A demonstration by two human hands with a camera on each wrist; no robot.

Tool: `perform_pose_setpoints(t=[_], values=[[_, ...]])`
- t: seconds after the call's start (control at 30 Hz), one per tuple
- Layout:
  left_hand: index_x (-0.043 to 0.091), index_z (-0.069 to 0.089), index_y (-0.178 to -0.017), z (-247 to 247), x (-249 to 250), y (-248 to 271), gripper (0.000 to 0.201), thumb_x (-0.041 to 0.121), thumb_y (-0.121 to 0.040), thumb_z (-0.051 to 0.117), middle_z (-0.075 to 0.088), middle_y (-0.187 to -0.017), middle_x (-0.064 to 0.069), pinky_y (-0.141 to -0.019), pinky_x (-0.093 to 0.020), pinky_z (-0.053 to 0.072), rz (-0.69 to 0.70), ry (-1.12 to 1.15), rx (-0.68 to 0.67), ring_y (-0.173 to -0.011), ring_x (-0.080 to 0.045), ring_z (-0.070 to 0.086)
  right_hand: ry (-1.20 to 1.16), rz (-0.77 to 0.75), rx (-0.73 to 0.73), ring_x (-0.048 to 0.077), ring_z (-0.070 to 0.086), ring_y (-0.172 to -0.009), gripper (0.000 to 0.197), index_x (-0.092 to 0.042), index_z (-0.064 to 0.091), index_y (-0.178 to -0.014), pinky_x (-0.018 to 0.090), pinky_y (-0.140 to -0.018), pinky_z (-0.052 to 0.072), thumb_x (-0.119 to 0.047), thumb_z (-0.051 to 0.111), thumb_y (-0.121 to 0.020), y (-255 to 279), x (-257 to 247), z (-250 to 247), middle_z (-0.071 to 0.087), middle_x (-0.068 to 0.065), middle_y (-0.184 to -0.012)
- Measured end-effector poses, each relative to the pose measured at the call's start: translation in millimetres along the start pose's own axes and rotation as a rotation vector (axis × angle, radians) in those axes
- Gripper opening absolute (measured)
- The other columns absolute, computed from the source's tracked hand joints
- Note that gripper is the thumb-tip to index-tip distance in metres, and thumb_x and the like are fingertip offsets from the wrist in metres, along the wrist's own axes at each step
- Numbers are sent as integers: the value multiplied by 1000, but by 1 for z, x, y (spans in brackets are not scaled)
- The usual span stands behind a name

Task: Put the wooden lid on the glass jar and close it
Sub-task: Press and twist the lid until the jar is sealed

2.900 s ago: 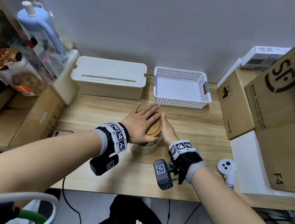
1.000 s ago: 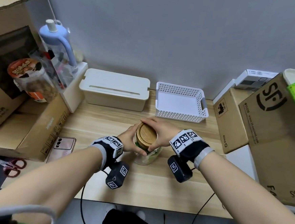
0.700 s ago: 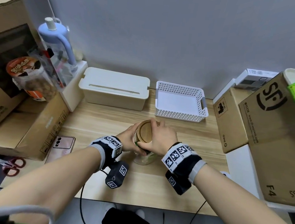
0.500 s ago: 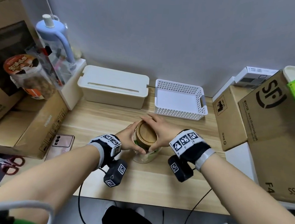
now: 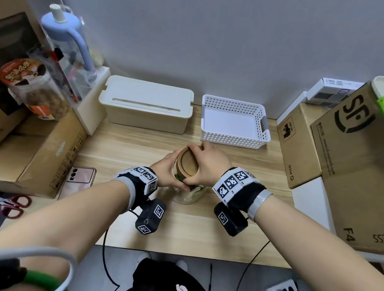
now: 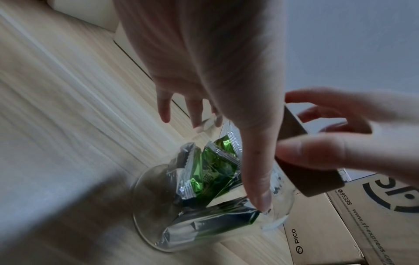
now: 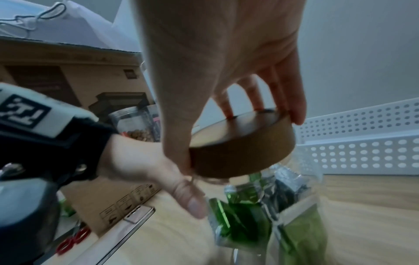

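Observation:
A glass jar holding green and silver packets stands on the wooden table. A round wooden lid sits on its mouth. My left hand wraps the jar's left side, its thumb lying down the glass. My right hand grips the lid from above and the right, thumb on the near rim and fingers on the far rim. The far side of the jar is hidden by both hands.
Just behind the jar stands a white perforated basket, with a cream lidded box to its left. Cardboard boxes stand on the right and left. A phone and red scissors lie front left.
My left hand has gone from lying flat on the lid to holding the jar's side. My right wrist swung over the lid and back to the right, still gripping it.

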State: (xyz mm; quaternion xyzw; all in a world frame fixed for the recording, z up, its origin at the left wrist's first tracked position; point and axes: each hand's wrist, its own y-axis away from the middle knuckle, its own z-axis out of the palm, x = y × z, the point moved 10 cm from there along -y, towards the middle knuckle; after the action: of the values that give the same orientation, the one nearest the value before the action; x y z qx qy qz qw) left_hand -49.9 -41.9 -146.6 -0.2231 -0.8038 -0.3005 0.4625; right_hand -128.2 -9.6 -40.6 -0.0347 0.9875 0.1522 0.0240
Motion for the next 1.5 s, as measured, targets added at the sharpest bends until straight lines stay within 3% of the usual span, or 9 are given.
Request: perform_pose_setpoints(t=[0.13,0.2,0.3,0.47,0.9,1.0,1.1,1.2,1.5], values=[[27,22,-148,0,3,2,133,44,-32,86,36,-148,-2,-116,-35,31,-8,-6,-10,-136,-16,37,43,119,-9,34,58,-102,98,-18,32,-137,35,-72,46,-65,67,-58,3,0,2,47,17,-127],[25,22,-147,1,3,1,132,46,-34,86,36,-149,-3,-118,-37,29,-13,-7,-11,-137,-17,36,-7,48,-125,33,53,-116,111,-22,23,-143,38,-85,50,-61,75,-54,-2,1,7,37,15,-140],[25,22,-146,2,-3,0,131,49,-36,89,38,-149,-4,-117,-43,31,-27,-14,-6,-139,-19,37,-29,-192,-230,30,32,-135,117,-27,15,-148,45,-107,39,-36,85,-54,-6,-9,4,23,7,-153],[23,25,-145,2,-3,-1,129,49,-36,89,39,-147,-4,-117,-42,31,-15,-25,5,-138,-19,38,9,-196,-146,32,44,-118,102,-34,28,-142,47,-92,49,-42,79,-54,-4,-7,4,39,1,-140],[28,21,-147,2,0,1,131,46,-35,88,37,-148,-5,-117,-39,30,10,-17,15,-138,-19,37,-80,23,18,33,46,-114,99,-31,33,-140,44,-88,51,-54,75,-53,1,1,6,46,8,-132],[24,22,-147,1,4,3,130,48,-35,85,38,-146,-6,-117,-36,30,23,-31,15,-136,-18,37,-108,-16,19,33,41,-123,100,-32,28,-142,45,-96,47,-56,73,-57,1,4,10,39,7,-140],[23,22,-147,1,8,5,129,48,-36,84,37,-146,-6,-116,-32,29,32,-27,17,-136,-17,36,-170,-135,-33,29,26,-139,106,-30,20,-147,48,-110,34,-60,73,-59,1,7,15,24,6,-153],[23,20,-148,3,8,7,130,48,-38,84,34,-149,-5,-118,-34,27,49,-8,30,-139,-17,33,-194,-203,-1,27,23,-141,102,-28,22,-147,48,-113,30,-63,68,-64,1,6,19,21,5,-156],[17,23,-146,6,3,8,126,42,-40,86,37,-145,-6,-117,-39,32,32,44,91,-137,-17,39,-228,-164,326,27,47,-120,78,-30,46,-135,41,-98,46,-63,53,-64,3,1,17,49,4,-138]])
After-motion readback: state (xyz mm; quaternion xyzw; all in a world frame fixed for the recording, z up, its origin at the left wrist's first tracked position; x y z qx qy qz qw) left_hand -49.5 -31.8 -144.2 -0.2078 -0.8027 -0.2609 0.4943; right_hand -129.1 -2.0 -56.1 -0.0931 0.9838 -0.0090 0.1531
